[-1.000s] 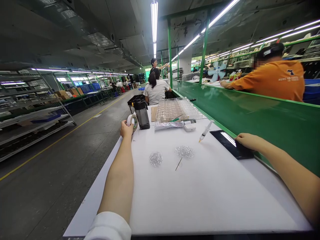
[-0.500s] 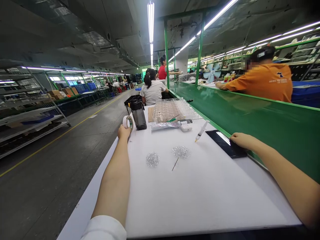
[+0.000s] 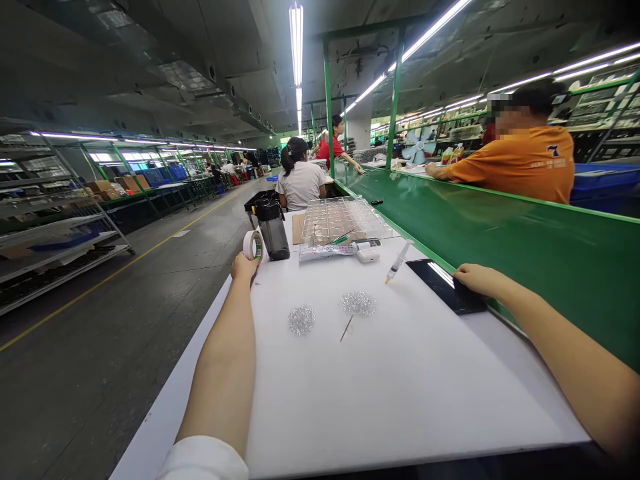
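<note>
**Left hand on tape roll, right hand on black slab**

The left hand grips the upright roll, its fingers mostly hidden behind it. The right lies flat and open on the slab, perhaps a tablet, at the bench edge. The hands are well apart.

A tube of paste lay just before the clear plastic tray, with a bottle and tape roll to its left and a syringe to its right; hands could pass over the white sheet nearer the person, short of two glittery clumps.
</note>
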A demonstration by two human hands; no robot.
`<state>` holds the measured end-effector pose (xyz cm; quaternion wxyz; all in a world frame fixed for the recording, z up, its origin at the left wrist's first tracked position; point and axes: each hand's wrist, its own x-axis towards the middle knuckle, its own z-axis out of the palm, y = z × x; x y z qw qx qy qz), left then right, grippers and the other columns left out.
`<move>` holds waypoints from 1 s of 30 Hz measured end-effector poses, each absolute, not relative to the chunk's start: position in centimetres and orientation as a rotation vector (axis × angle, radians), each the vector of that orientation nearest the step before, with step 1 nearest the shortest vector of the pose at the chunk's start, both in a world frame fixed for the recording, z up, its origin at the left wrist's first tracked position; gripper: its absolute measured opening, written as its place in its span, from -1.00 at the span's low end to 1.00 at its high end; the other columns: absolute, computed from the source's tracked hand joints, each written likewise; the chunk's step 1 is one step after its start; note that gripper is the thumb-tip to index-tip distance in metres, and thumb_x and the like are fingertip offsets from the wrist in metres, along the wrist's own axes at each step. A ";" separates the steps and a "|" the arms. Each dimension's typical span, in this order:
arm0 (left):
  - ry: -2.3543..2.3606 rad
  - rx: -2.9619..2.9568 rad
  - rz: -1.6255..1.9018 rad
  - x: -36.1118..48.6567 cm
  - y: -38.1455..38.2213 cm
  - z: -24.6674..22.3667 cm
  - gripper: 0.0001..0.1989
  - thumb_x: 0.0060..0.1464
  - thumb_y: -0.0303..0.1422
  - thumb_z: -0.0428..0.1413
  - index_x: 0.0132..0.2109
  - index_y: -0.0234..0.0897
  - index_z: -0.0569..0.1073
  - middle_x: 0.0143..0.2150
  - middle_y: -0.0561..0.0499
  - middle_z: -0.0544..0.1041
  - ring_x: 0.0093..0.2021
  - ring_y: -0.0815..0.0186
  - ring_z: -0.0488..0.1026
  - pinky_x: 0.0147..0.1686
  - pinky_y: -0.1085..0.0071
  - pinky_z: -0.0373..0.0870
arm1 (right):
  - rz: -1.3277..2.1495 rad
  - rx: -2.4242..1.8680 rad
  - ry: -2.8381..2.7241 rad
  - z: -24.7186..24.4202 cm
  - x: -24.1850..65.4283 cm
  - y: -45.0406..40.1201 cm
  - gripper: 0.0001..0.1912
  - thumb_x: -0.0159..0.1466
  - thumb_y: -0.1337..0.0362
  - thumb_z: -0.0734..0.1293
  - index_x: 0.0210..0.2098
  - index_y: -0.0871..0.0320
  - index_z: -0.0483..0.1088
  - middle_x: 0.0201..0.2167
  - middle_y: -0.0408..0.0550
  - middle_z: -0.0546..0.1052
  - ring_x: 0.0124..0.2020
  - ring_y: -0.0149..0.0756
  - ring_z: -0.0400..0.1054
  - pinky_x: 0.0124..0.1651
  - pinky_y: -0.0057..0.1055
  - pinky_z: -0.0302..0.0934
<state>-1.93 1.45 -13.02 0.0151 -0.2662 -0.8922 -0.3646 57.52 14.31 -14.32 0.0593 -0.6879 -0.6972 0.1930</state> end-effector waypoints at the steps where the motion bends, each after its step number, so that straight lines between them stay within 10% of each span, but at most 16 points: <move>1: -2.765 -0.813 -1.130 -1.9 1.4 -13.0 -0.71 0.22 -0.44 0.47 0.00 -0.12 0.59 0.19 -0.31 0.79 0.33 -0.27 0.74 0.27 -0.02 0.66 | 0.585 -2.086 -2.106 -14.3 57.5 14.3 -0.77 0.53 0.23 0.35 -0.30 0.05 0.41 -0.25 0.10 0.67 -0.19 -0.02 0.61 -0.30 -0.31 0.39; 18: -2.620 -0.757 -1.253 -1.5 1.2 -12.3 -0.75 0.46 -0.36 0.35 0.19 -0.01 0.58 0.31 -0.18 0.76 0.39 -0.14 0.71 0.40 -0.03 0.62 | 0.611 -2.082 -2.059 -14.2 57.4 14.1 -0.73 0.55 0.30 0.28 -0.32 0.06 0.43 -0.23 0.14 0.66 -0.17 -0.03 0.60 -0.28 -0.30 0.46; 30: -2.695 -0.738 -1.236 -2.4 1.3 -12.9 -0.61 0.27 -0.41 0.44 0.18 -0.08 0.60 0.29 -0.30 0.77 0.37 -0.26 0.72 0.33 -0.09 0.65 | 0.636 -2.094 -2.050 -15.7 58.2 15.7 -0.72 0.55 0.27 0.33 -0.34 0.04 0.42 -0.27 0.09 0.66 -0.24 -0.04 0.60 -0.29 -0.28 0.43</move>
